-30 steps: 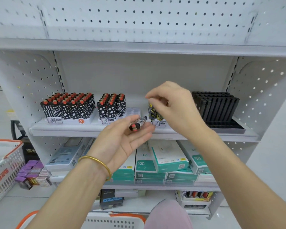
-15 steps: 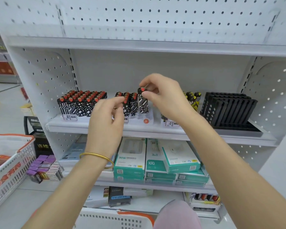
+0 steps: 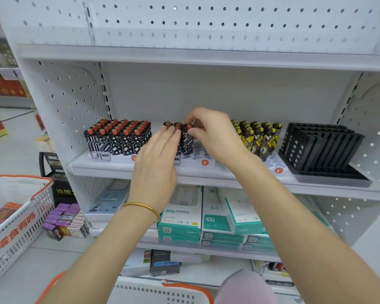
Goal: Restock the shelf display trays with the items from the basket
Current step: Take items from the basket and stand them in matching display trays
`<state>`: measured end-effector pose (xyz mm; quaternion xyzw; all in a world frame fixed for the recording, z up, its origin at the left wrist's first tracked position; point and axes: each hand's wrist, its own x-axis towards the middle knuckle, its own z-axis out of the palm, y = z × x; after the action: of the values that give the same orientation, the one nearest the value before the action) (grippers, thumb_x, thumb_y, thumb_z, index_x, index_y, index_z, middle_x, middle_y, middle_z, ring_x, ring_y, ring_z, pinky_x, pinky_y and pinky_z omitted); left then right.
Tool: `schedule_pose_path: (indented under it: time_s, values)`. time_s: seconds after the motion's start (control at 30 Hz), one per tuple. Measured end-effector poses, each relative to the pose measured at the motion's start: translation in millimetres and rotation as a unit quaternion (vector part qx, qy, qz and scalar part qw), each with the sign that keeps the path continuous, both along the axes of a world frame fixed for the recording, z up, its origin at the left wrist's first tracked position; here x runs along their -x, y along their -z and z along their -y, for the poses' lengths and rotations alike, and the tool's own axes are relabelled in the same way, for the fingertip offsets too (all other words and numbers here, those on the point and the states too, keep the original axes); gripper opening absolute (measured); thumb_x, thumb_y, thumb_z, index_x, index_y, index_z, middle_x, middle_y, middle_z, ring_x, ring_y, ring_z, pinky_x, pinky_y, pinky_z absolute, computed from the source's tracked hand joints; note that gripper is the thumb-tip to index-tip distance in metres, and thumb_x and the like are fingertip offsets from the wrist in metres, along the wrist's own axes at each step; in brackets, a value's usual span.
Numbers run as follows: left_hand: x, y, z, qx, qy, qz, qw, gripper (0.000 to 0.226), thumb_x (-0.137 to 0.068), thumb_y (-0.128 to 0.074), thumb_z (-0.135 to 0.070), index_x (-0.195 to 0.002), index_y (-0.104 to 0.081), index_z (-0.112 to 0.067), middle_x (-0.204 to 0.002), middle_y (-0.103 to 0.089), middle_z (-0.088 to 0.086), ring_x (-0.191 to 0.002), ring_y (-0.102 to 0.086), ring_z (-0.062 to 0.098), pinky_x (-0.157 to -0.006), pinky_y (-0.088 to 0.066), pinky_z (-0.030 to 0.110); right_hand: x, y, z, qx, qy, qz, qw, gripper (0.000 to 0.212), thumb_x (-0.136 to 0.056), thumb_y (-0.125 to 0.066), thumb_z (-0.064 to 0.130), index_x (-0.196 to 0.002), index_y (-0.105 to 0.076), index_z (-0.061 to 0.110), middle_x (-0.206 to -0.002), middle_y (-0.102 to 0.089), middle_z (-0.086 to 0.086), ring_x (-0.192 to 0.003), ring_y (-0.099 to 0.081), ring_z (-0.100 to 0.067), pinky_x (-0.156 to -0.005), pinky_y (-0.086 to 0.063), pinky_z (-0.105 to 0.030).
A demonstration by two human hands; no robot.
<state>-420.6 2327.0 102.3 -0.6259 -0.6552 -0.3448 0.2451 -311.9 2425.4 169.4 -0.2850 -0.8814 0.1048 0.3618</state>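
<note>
right hand (image 3: 215, 134) pinches the top of a black-and-white lighter (image 3: 188, 140), thumb and curled fingers clamped on it, holding it upright in the middle tray (image 3: 201, 153) on the shelf (image 3: 206, 175). the lighter's base is hidden, so cannot tell if it is fully seated. left hand (image 3: 156, 163) is flat, fingers straight and together. its tips touch the red caps of the row at the lighter's 9 o'clock, and it holds nothing. full tray (image 3: 119, 139) is at the hands' 9 o'clock, yellow lighters (image 3: 257, 137) at 3 o'clock, black rack (image 3: 325, 148) further out at 3. basket (image 3: 18, 218) is on the floor at 8 o'clock of frame. second basket (image 3: 154, 290) shows its rim at 6 o'clock.

likely risks:
- the tray has bare slots from 3 to 5 o'clock of the lighter, so nothing props it there. letting go before the base seats could tip it that way.
- the left fingertips on the caps could shove the short row toward 12 o'clock and knock it over.
- the right wrist is just beside the yellow lighters, so a wide pull-back toward 4 o'clock could clip them.
- the tray looks like light clear plastic near the shelf lip, and a hard push could slide it.

many slots are unfilled, so there is plenty left to do.
</note>
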Motion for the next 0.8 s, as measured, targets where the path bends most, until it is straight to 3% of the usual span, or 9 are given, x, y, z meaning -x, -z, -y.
schedule_pose_path:
  time_s: [0.27,0.43,0.53,0.67,0.8]
  values:
    - [-0.2,3.2,0.6,0.005,-0.019,-0.013,1.0,0.063,-0.079,-0.022,-0.006,-0.139,-0.041,-0.003,-0.145,-0.042,0.012,-0.138,-0.032,0.025,-0.11,-0.023,0.033,-7.4,-3.3,2.0,0.012,-0.015,-0.005,1.0,0.012,-0.083,-0.063,0.005,-0.095,-0.066,0.008,-0.083,-0.066,-0.008,-0.077,-0.062,-0.024,-0.078,-0.051,-0.037]
    - [2.6,4.9,0.1,0.011,-0.027,-0.033,0.999,0.064,-0.079,-0.022,-0.007,-0.14,-0.041,-0.003,-0.145,-0.042,0.012,-0.137,-0.034,0.026,-0.111,-0.022,0.033,-2.8,0.1,6.9,-0.004,0.003,0.031,1.0,0.019,-0.087,-0.058,0.007,-0.102,-0.068,0.01,-0.096,-0.069,-0.011,-0.088,-0.064,-0.026,-0.079,-0.052,-0.036]
    - [3.5,5.0,-0.1,0.013,-0.024,-0.04,0.999,0.063,-0.079,-0.021,-0.007,-0.139,-0.042,-0.002,-0.144,-0.044,0.014,-0.136,-0.037,0.028,-0.11,-0.033,0.042,1.1,7.3,15.6,-0.014,0.031,0.057,0.998,0.029,-0.091,-0.052,0.006,-0.116,-0.065,0.012,-0.108,-0.064,-0.013,-0.096,-0.062,-0.028,-0.076,-0.052,-0.038]
    - [1.9,3.6,11.4,-0.027,-0.001,-0.014,1.0,0.062,-0.079,-0.023,-0.002,-0.138,-0.043,-0.003,-0.145,-0.041,0.013,-0.138,-0.031,0.026,-0.11,-0.033,0.047,-12.3,4.8,29.5,0.005,0.04,0.024,0.999,0.054,-0.079,-0.047,-0.013,-0.126,-0.058,0.013,-0.099,-0.065,-0.015,-0.091,-0.061,-0.027,-0.083,-0.048,-0.038]
    - [-10.2,24.2,45.2,-0.092,0.031,0.02,0.995,0.055,-0.078,-0.032,0.004,-0.127,-0.055,-0.005,-0.136,-0.051,0.009,-0.128,-0.042,0.026,-0.109,-0.032,0.042,-37.6,19.2,58.6,0.03,0.007,-0.12,0.992,0.043,-0.083,-0.047,-0.01,-0.117,-0.062,0.011,-0.087,-0.059,-0.001,-0.08,-0.062,-0.022,-0.079,-0.052,-0.042]
